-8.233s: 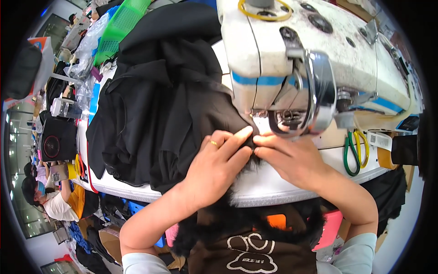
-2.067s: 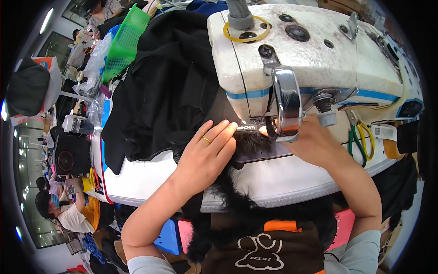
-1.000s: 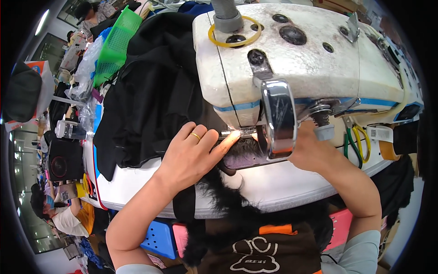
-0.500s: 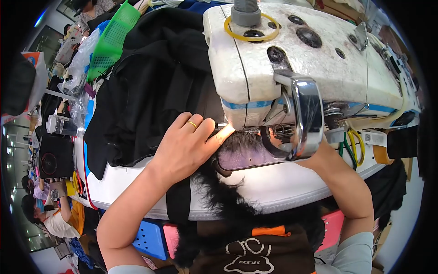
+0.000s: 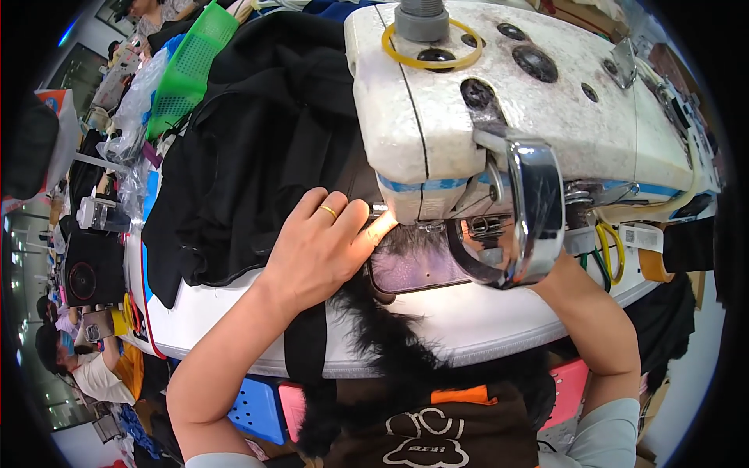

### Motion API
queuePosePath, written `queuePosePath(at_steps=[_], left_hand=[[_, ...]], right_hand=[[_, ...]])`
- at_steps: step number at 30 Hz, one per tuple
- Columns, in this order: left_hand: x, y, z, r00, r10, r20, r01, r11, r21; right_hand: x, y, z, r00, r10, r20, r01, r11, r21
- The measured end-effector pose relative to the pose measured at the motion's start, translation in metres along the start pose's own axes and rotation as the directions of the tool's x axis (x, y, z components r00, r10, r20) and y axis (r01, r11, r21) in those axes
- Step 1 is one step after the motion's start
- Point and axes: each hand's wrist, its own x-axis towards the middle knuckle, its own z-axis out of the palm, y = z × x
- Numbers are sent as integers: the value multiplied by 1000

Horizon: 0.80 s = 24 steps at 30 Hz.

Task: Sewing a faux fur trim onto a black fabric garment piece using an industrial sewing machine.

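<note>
A white sewing machine [image 5: 437,117] stands over the work, its needle area lit. My left hand [image 5: 316,253], with a ring on one finger, lies on black cloth left of the needle. Its fingers are bent and closed over the cloth, while one digit reaches to the presser foot. Dark fur [image 5: 413,238] shows at the foot, over a shiny metal plate [image 5: 421,269]. A black fluffy strip [image 5: 382,331] hangs from under my left hand over the table edge to my lap. My right hand [image 5: 499,234] is mostly behind the chrome lever [image 5: 537,207]; its fingers are hidden.
A large black garment [image 5: 250,140] covers the table's left side, beside a green basket [image 5: 187,74]. The white tabletop [image 5: 234,316] curves along the front. Blue [image 5: 259,409] and pink [image 5: 566,390] plastic pieces show below it. A person [image 5: 101,366] sits at far left.
Less fur shows over the metal plate by the presser foot. My left hand has hardly moved. The machine sits slightly differently in view.
</note>
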Motion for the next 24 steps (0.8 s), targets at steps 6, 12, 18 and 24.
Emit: queuePosePath(at_steps=[6,12,18,24], left_hand=[[1,-1,1,1000,1,15,-1,1000,-1],[0,1,-2,998,-9,66,9,1000,7],[1,3,-1,999,-7,51,7,1000,13],[2,6,1,998,-22,57,20,999,32]], right_hand=[[4,-1,4,999,-15,-48,15,1000,-11],[2,-2,7,995,-19,-100,17,1000,-22],[-4,1,5,995,-95,39,100,980,-173],[4,-14,-5,988,-153,21,151,924,-351]])
